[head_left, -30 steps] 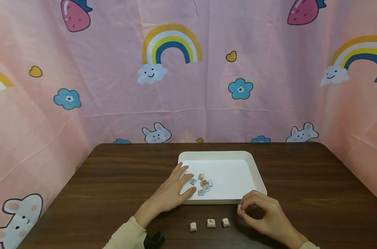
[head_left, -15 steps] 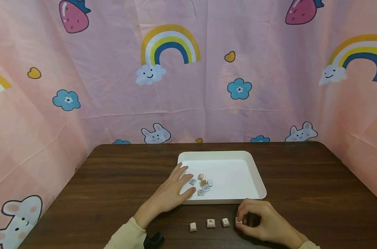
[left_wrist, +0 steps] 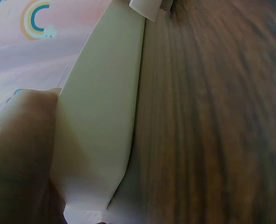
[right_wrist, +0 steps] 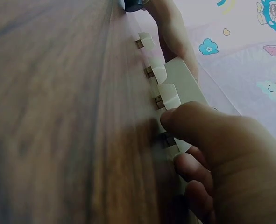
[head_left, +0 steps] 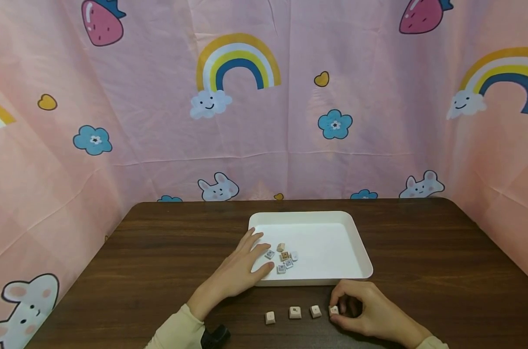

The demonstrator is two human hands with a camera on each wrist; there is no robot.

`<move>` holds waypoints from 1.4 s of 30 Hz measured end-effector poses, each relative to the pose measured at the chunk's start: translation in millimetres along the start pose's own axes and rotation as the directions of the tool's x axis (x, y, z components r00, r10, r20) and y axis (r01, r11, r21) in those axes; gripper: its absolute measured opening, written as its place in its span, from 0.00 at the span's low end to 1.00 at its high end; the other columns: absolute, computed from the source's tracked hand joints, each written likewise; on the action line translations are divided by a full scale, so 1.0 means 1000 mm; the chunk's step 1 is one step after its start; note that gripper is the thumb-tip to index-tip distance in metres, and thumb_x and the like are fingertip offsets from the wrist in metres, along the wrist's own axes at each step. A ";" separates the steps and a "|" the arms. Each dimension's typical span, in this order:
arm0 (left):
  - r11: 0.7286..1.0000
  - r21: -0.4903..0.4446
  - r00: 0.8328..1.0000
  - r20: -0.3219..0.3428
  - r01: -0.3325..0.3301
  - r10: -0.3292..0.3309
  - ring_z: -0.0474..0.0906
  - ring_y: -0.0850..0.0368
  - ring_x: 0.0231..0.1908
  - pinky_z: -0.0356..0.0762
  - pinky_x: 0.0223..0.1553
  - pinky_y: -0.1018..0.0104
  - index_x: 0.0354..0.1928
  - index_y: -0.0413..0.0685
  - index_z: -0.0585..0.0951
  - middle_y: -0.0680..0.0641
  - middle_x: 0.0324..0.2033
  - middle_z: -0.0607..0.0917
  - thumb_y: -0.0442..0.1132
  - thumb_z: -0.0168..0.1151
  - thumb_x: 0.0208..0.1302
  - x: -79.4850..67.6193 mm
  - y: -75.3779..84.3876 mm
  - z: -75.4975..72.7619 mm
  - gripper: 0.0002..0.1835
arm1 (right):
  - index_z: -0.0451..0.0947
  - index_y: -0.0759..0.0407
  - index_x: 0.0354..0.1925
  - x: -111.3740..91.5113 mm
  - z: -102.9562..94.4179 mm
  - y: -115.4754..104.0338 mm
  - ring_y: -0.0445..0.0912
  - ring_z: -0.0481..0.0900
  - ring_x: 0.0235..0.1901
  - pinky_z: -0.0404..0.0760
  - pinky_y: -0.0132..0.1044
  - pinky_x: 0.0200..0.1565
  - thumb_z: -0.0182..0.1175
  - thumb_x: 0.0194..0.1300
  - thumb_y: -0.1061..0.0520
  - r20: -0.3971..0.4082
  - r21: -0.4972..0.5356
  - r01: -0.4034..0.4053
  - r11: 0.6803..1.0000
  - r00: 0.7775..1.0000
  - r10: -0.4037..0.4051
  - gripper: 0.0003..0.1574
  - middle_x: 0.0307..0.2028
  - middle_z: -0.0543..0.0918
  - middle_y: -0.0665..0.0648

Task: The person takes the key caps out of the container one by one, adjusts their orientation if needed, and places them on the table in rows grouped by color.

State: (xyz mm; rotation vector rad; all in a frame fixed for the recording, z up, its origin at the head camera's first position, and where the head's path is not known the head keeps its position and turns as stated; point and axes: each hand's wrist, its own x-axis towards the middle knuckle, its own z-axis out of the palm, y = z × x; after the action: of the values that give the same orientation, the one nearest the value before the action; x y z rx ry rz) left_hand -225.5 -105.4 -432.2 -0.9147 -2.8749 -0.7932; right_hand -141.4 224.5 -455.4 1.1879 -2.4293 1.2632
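My right hand (head_left: 368,308) pinches a small cream keycap (head_left: 333,310) between thumb and fingers, low at the table just in front of the white tray (head_left: 329,247). To its left stand three more cream keycaps in a rough row: one nearest it (head_left: 315,311), a wider keycap (head_left: 295,312) and a keycap at the left end (head_left: 270,318). In the right wrist view, the thumb (right_wrist: 189,119) partly covers the held keycap. My left hand (head_left: 238,269) lies over the tray's left side with fingers spread, beside several grey, cream and brown keycaps (head_left: 288,263).
The dark wooden table (head_left: 181,242) extends to both sides of the tray. A black wrist device (head_left: 216,335) sits under the left sleeve (head_left: 178,329). Behind the table hangs a pink patterned curtain (head_left: 255,140).
My right hand has brought the keycap from the tray's front edge toward me, down to the right end of the row. Its top shows more now. The left hand has stayed put.
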 end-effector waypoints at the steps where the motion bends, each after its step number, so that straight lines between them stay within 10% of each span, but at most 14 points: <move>1: 1.000 0.000 1.000 0.000 0.000 0.000 0.42 0.46 0.81 0.70 0.63 0.33 0.69 0.49 0.75 0.44 0.77 0.61 0.60 0.53 0.75 0.000 0.000 0.000 0.30 | 0.78 0.42 0.41 0.000 0.000 0.000 0.33 0.77 0.27 0.76 0.22 0.27 0.76 0.59 0.58 0.001 -0.003 -0.012 1.000 1.000 0.012 0.18 0.31 0.80 0.41; 21: 1.000 -0.003 1.000 0.004 -0.014 0.014 0.41 0.47 0.81 0.70 0.63 0.33 0.70 0.49 0.74 0.44 0.78 0.60 0.61 0.52 0.74 0.002 0.003 -0.002 0.32 | 0.80 0.58 0.42 0.014 -0.007 -0.001 0.33 0.73 0.23 0.69 0.17 0.22 0.75 0.50 0.73 -0.208 -0.067 0.273 0.960 0.937 -0.282 0.23 0.33 0.81 0.49; 42: 1.000 0.006 1.000 0.004 0.003 -0.003 0.41 0.45 0.81 0.70 0.63 0.32 0.70 0.50 0.75 0.44 0.77 0.60 0.60 0.53 0.74 0.000 0.001 -0.001 0.31 | 0.85 0.49 0.39 0.040 -0.021 -0.003 0.32 0.76 0.27 0.73 0.24 0.25 0.73 0.56 0.68 -0.283 -0.224 0.011 0.975 0.956 -0.076 0.16 0.31 0.84 0.39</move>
State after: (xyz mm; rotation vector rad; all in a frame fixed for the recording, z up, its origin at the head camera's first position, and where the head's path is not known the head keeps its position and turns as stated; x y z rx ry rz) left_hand -224.6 -105.3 -430.8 -0.9133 -2.8810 -0.7835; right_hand -170.4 216.3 -421.6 0.9186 -2.2444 1.0388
